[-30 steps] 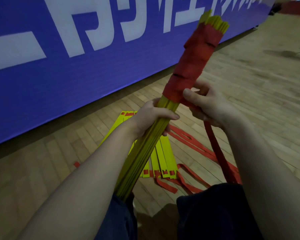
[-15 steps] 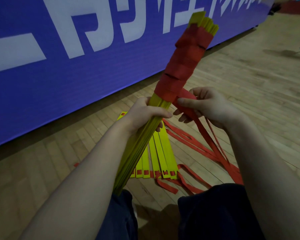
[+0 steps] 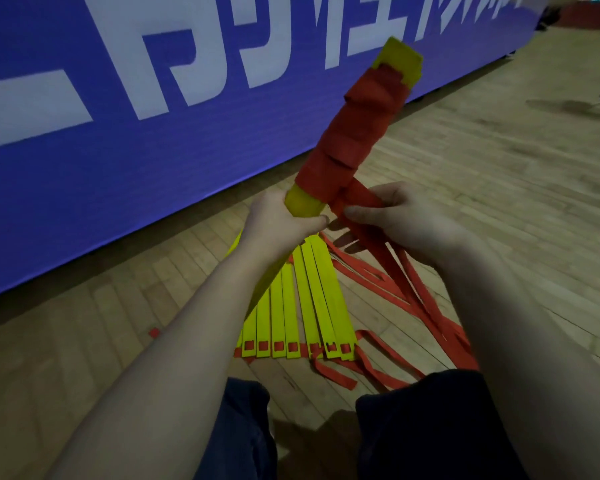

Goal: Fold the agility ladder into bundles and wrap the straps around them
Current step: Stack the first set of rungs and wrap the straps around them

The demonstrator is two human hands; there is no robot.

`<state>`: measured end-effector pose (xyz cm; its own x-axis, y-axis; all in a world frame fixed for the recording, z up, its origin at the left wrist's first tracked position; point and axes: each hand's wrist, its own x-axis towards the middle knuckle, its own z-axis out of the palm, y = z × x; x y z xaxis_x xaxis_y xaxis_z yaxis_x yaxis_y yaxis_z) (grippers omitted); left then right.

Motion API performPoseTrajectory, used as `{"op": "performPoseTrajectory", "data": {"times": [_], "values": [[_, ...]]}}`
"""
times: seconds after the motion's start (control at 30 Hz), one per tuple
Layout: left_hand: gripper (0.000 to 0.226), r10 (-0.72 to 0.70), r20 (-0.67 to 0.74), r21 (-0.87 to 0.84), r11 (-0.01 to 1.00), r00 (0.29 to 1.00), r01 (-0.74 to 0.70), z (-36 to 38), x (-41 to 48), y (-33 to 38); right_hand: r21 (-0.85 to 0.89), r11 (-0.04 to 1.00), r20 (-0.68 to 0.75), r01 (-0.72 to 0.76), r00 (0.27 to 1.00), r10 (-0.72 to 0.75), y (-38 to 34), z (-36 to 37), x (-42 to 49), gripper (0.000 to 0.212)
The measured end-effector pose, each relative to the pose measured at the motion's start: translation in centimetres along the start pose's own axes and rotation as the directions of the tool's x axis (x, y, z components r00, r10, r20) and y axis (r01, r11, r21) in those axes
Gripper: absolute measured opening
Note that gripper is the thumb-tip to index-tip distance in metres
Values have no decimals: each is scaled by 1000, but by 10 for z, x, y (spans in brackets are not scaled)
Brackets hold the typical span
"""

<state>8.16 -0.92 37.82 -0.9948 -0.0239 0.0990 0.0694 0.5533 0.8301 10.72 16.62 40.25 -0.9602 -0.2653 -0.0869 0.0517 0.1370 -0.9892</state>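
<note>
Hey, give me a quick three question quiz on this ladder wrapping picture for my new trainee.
1. True or false: the left hand grips the yellow bundle just below the red wrapping.
2. The right hand pinches: A) the red strap, B) a loose rung, C) nothing.
3. Fill in: the spread yellow rungs lie on the wooden ____.
Key: 1 true; 2 A; 3 floor.

left grip (image 3: 281, 223) curled round bundle (image 3: 354, 133), right grip (image 3: 406, 220) pinching strap (image 3: 362, 199), 2 forearms (image 3: 194, 317) extended
</note>
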Motion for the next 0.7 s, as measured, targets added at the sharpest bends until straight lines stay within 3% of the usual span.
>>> {"op": "performPoseTrajectory", "data": {"times": [0.13,0.23,0.3,0.4,0.47,0.57,0.7], "values": [[28,65,-136,232,972,989,-32,5,-9,7,-147,989,-38,18,999,-24,-2,13,1,13],[23,98,-148,391,920,984,-33,7,-10,9,-189,982,-72,26,997,-41,-5,19,0,18],[40,105,-132,536,844,986,-19,11,-8,9,-263,964,-121,37,990,-71,-7,23,1,15],[50,143,-91,705,709,986,-38,17,-12,12,-273,962,-244,13,966,-82,-8,31,1,43],[47,188,-63,747,660,980,-79,23,-18,17,-213,977,-376,-9,924,-74,-11,33,0,52],[43,213,-31,765,634,977,-114,34,-23,21,-160,987,-535,11,839,-96,-8,35,2,50],[46,280,14,754,628,960,-194,40,-27,23,-39,997,-599,71,797,-80,-6,32,4,39]]}}
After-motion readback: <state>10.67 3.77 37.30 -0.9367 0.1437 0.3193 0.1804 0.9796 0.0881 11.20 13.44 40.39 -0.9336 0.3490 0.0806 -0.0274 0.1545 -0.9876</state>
